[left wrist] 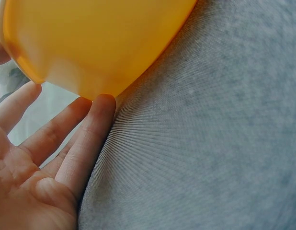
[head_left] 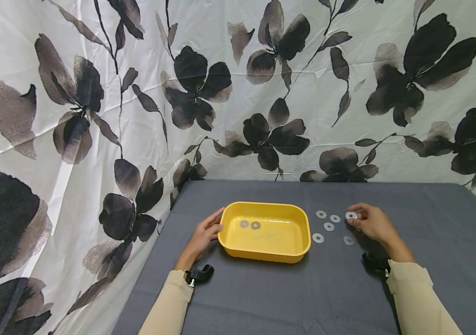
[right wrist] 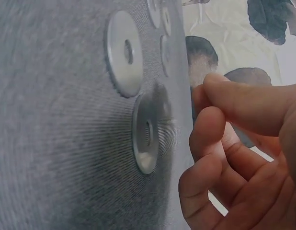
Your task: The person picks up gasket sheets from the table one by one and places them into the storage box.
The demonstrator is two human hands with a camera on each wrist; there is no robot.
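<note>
A yellow plastic tub (head_left: 264, 253) sits on the grey cloth, two flat metal washers (head_left: 255, 225) lying inside it. My left hand (head_left: 204, 235) holds its left end, thumb at the rim; the left wrist view shows several fingertips (left wrist: 104, 103) touching the outer wall. To the right of the tub my right hand (head_left: 372, 224) pinches a washer (head_left: 351, 215) between thumb and fingertips, just above the cloth. That washer is hidden by the fingers in the right wrist view. Several loose washers (head_left: 328, 226) lie between the tub and this hand; one washer (right wrist: 146, 136) is close below it.
Grey cloth (head_left: 288, 298) covers the table and stretches in front of the tub and out to the right. A white floral curtain (head_left: 229, 153) hangs behind the table and down its left side. Black wrist cameras (head_left: 202, 274) are strapped to both wrists.
</note>
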